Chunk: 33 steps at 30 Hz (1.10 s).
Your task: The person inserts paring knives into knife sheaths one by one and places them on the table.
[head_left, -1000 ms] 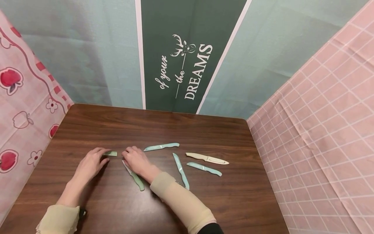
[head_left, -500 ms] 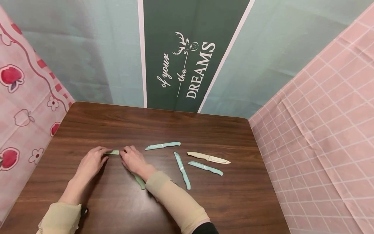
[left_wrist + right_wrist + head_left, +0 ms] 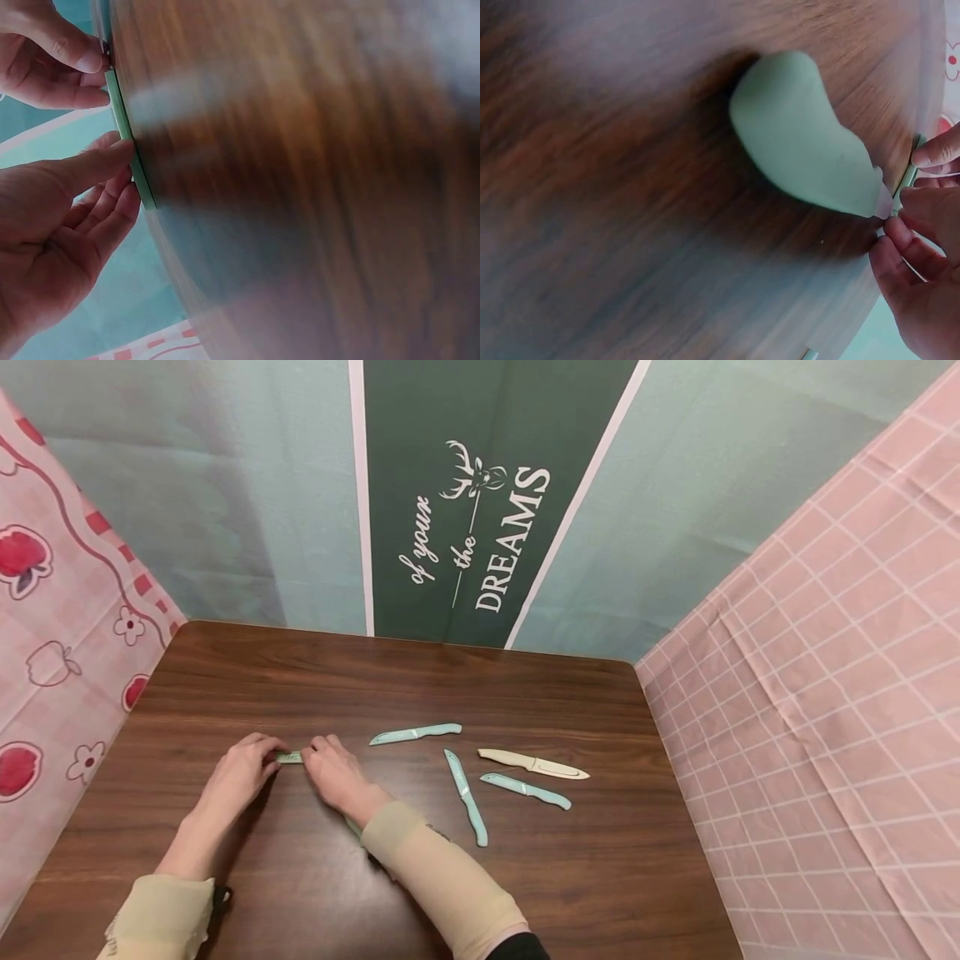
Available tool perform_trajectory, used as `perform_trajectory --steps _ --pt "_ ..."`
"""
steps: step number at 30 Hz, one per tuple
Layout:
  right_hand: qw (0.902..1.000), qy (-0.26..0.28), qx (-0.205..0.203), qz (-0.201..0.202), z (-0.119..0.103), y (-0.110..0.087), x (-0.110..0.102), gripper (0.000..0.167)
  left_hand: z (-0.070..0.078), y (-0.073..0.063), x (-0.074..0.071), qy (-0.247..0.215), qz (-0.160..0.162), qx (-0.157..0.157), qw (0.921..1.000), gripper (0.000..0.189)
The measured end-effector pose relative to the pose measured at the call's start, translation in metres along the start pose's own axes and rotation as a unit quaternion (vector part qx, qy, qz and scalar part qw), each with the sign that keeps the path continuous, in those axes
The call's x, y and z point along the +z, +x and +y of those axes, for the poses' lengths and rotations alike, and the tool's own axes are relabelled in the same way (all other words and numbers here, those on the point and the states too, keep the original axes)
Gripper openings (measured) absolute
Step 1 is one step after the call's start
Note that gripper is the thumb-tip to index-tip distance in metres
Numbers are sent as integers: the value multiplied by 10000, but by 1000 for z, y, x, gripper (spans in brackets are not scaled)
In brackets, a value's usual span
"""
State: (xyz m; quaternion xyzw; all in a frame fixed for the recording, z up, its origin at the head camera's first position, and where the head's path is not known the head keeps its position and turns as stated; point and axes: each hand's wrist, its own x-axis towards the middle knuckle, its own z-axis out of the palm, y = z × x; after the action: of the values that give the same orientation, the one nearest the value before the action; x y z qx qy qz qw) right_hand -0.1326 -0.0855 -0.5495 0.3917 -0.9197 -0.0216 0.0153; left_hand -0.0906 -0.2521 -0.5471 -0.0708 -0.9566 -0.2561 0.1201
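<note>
In the head view, my left hand [image 3: 238, 778] pinches one end of a slim pale green knife sheath [image 3: 289, 758]. Thumb and fingertips meet on the sheath [image 3: 129, 139] in the left wrist view, where it stands edge-on to the tabletop. My right hand [image 3: 336, 775] is at the sheath's other end, its fingertips pinching a green-handled knife by the blade near the handle. The knife's handle [image 3: 799, 139] points back under my right forearm and looms large in the right wrist view. Most of the blade is hidden behind the right fingers.
Two light blue sheathed knives, one at the back [image 3: 416, 734] and one slanting [image 3: 467, 799], lie right of my hands. Beyond them are a third light blue knife [image 3: 527, 790] and a cream knife [image 3: 534, 764]. Cloth hangings [image 3: 795, 677] border the wooden table [image 3: 600, 877].
My right hand has moved left, closing the gap to the sheath until its fingertips reach the sheath's end. The green knife's handle is now mostly covered by my right wrist. The left hand barely moves.
</note>
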Motion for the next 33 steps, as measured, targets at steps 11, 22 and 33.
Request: perform_trajectory --steps 11,22,33 --pt "9993 27 361 -24 -7 3 2 17 2 2 -4 155 -438 -144 9988 18" --pt "9990 212 346 176 -8 3 3 19 3 2 -7 176 -861 -300 9957 20" --pt "9995 295 18 77 -5 -1 -5 22 7 -2 -4 205 -905 -21 9957 16"
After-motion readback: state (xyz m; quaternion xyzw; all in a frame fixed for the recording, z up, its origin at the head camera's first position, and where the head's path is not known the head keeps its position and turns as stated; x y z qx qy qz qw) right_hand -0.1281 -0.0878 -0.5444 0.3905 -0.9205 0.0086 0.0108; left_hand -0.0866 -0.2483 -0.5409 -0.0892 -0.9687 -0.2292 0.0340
